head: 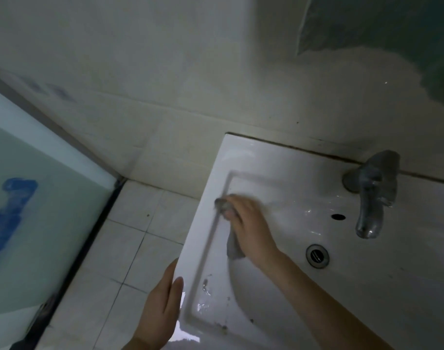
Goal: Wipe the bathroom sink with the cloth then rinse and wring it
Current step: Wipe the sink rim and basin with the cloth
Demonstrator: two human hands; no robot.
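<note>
Over at nine o'clock there's a frosted glass panel [26, 198] with blue smudgy shapes on it, and beside it the pale tiled floor [129, 243] runs up to the foot of the wall [165, 72]. Now the left hand [162, 306], down at seven o'clock: it rests against the sink's outer left edge, fingers lying fairly straight along the side and thumb laid on top of the rim, so that grip is loose and apart, not clamped. The sink [266, 152] itself is white and glossy, with wet glints and a few dark specks [223, 325] near its front left corner. Inside the basin, at its ten o'clock corner, there's the cloth [232, 238], grey and bunched. One end pokes out past the fingertips against the basin's left wall, and the other hangs down below the palm. The right hand [251, 228] has it, grip clamped round the cloth and pressing it onto the porcelain; the hand is blurred, the forearm reaching in from five o'clock. Further right, the round metal drain [317, 255] sits in the basin floor, and the small dark overflow hole [338, 217] is just above it at one o'clock. Then the dull metal tap [372, 195] stands on the back ledge at three o'clock, its spout pointing down over the basin.
</note>
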